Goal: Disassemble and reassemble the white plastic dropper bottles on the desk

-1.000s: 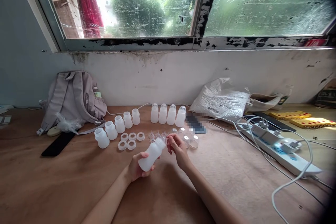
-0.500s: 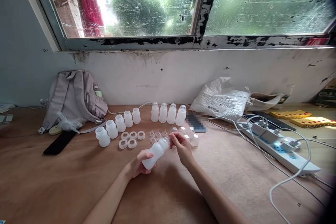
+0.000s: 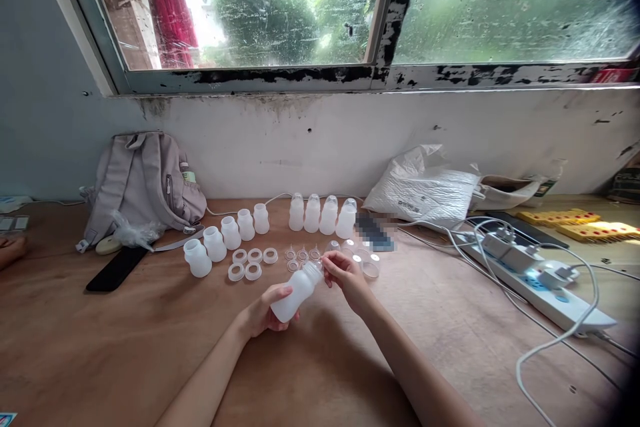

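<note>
A mauve fabric backpack (image 3: 143, 180) slumps against the white wall (image 3: 280, 160), a black flat phone (image 3: 114, 271) lying just before it. A silvery plastic mailing bag (image 3: 425, 190) sits near a white plastic power strip (image 3: 540, 290), with yellow slabs (image 3: 595, 231) beyond on the bench (image 3: 150, 360).

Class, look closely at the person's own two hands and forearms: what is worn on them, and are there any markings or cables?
The left hand and right hand are bare, with no gloves. No sleeve covers either forearm in view. No watch, bracelet, marking or cable shows on them.
</note>
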Tool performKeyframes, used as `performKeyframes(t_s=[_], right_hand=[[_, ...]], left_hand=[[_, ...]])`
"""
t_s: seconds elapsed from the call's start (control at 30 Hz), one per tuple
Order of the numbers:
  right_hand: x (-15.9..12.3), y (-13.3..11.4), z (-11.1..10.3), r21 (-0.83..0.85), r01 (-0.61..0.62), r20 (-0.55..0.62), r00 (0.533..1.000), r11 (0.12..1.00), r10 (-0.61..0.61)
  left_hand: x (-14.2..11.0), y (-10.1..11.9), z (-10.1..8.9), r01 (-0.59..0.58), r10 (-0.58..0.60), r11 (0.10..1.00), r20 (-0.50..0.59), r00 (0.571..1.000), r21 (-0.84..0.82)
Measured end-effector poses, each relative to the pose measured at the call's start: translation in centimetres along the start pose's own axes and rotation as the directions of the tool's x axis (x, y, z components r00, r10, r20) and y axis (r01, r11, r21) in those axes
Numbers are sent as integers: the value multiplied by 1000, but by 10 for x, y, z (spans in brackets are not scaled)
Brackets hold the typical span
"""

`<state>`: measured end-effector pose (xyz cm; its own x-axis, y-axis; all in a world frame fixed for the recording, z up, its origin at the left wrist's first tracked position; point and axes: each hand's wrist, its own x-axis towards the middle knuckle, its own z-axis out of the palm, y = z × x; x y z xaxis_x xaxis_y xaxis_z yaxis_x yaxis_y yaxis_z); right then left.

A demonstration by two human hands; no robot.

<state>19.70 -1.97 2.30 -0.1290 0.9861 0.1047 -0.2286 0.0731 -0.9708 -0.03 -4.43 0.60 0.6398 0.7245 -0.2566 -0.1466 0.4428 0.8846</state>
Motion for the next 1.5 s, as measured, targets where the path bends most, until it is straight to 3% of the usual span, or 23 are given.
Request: performKeyframes(t_s=[0.1,0.23,0.33,0.43,0.53,0.63,0.73,0.8,0.93,1.0,1.07,1.17,1.27,1.37,1.5], right_hand=[[2,0,-4,81,-16,10,1000,997,15],[4,1,-9,108,25,-74,997,994,-17],[4,5,-10,-70,65,-133,988,995,-74],[3,14,-5,-323,99,-55,991,941,-123],[1,26,4,-488,167,86,986,857,-144],[-3,32,13,-582,243,186,969,776,-163],[-5,28,19,-609,301,147,952,734,-269],[-4,21,23,-616,349,103,925,707,-367],[8,7,36,-606,425,140,889,673,-436],[20,1,44,-599,436,161,887,671,-433],[37,-3,51,-621,440,162,882,649,-443],[70,-8,59,-743,412,140,866,527,-480],[105,-8,67,-881,307,124,884,361,-450],[133,0,75,-928,219,85,912,302,-401],[156,16,85,-941,165,51,934,297,-355]], left_hand=[[0,-2,-1,7,-7,1000,29,1000,9],[2,-5,0,-48,49,998,28,998,-27],[5,-5,0,-173,167,976,-54,985,-131],[9,-2,0,-308,278,941,-198,940,-137],[11,-2,-3,-416,401,908,-377,835,46],[14,-4,-7,-421,539,842,-512,669,336],[15,-6,-9,-361,669,734,-520,531,576],[15,-7,-10,-327,747,637,-454,485,698],[17,-8,-12,-295,824,492,-328,462,819],[18,-8,-16,-292,833,481,-327,446,827],[19,-6,-19,-288,844,488,-361,396,824],[17,-3,-24,-282,846,512,-421,327,812],[14,-1,-26,-263,850,510,-433,299,819],[15,-2,-27,-241,866,476,-403,297,846],[20,-6,-26,-230,877,428,-340,338,874]])
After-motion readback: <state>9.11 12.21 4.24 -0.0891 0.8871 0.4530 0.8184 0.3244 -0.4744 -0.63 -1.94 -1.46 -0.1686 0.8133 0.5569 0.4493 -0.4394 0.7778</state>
